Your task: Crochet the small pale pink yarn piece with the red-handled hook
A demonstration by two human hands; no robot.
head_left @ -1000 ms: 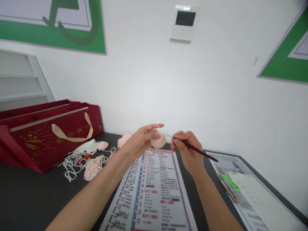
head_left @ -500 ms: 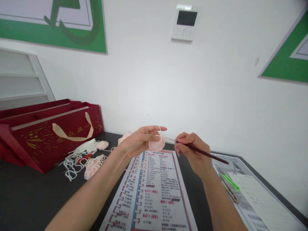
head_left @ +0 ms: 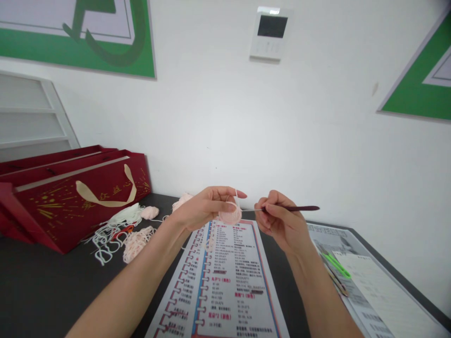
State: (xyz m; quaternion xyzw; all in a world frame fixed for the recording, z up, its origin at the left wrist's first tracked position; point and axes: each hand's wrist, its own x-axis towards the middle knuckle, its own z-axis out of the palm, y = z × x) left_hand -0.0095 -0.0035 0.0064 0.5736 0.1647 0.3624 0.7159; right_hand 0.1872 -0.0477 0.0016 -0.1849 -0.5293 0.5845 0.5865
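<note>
Left hand (head_left: 203, 207) pinches a round pink crochet piece (head_left: 230, 216) above the far end of the printed sheet (head_left: 232, 267); yarn (head_left: 237, 197) runs over its raised index finger. Right hand (head_left: 286, 224) grips a dark-handled hook (head_left: 301, 208), metal shaft meeting the piece's edge. Left of sheet: tangled yarn heap (head_left: 137, 246), red bag (head_left: 84, 206) beyond. Right of sheet: green tool (head_left: 337, 266).

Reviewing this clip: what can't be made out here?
All in the head view:
Hook: tip too small to make out at the pink disc.
Pink disc: upper edge partly covered by the left hand.
Far yarn ball: lower part behind the left hand.
Printed sheet: fine print blurred, bottom cut off by picture edge.
</note>
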